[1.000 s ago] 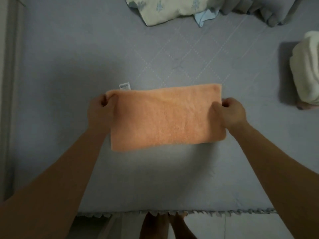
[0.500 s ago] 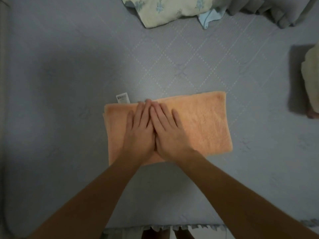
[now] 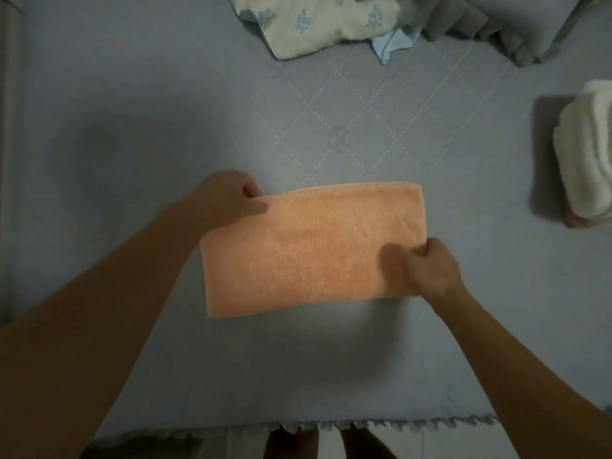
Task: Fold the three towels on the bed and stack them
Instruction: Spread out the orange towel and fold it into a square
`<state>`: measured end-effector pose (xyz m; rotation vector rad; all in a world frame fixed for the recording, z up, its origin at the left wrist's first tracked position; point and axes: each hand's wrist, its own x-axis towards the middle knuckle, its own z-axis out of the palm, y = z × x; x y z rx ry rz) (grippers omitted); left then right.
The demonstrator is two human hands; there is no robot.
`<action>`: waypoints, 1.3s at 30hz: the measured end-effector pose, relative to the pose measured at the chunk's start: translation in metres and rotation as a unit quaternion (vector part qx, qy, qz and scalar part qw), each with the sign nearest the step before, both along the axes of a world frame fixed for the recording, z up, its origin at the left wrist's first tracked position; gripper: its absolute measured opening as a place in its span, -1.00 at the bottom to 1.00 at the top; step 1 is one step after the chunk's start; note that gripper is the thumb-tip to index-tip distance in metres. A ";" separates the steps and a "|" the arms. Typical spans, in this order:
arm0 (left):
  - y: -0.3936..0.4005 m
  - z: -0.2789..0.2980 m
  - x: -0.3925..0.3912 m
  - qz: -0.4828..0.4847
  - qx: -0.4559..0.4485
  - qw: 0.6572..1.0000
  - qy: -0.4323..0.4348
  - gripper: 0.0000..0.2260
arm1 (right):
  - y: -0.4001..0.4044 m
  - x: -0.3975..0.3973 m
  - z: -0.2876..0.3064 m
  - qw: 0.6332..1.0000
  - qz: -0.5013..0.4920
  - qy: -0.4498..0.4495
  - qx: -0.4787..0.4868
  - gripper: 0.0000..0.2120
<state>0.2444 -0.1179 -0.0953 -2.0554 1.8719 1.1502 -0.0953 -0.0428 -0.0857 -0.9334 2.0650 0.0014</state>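
Note:
An orange towel point(image 3: 311, 250), folded into a rectangle, lies in the middle of the grey-blue bed point(image 3: 132, 127). My left hand point(image 3: 231, 197) pinches its far left corner, thumb on top. My right hand point(image 3: 420, 266) grips its right edge near the front corner. A folded white towel point(image 3: 586, 154) sits at the right edge of the view on top of something pinkish that is mostly hidden.
A floral cloth point(image 3: 324, 21), a light blue piece point(image 3: 394, 44) and a grey blanket point(image 3: 516, 24) are bunched at the far side of the bed. The fringed front edge point(image 3: 331, 425) of the bed runs along the bottom, with feet below it.
Both hands were pressed flat together on the middle of the towel; they have since moved apart and taken hold of its left corner and right edge. The white label no longer shows.

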 end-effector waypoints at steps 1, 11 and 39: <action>0.001 0.003 0.002 0.000 0.021 1.000 -0.001 -0.80 | -0.003 0.004 0.004 1.000 0.019 -0.003 0.023 -0.61; 0.188 0.012 -0.056 0.269 0.004 0.962 0.039 -0.81 | -0.085 0.027 0.004 0.962 0.023 -0.033 -0.271 -0.75; 0.204 0.089 -0.082 0.559 0.095 0.745 0.352 -0.73 | 0.050 0.022 0.097 0.875 -0.209 -0.436 0.024 -0.88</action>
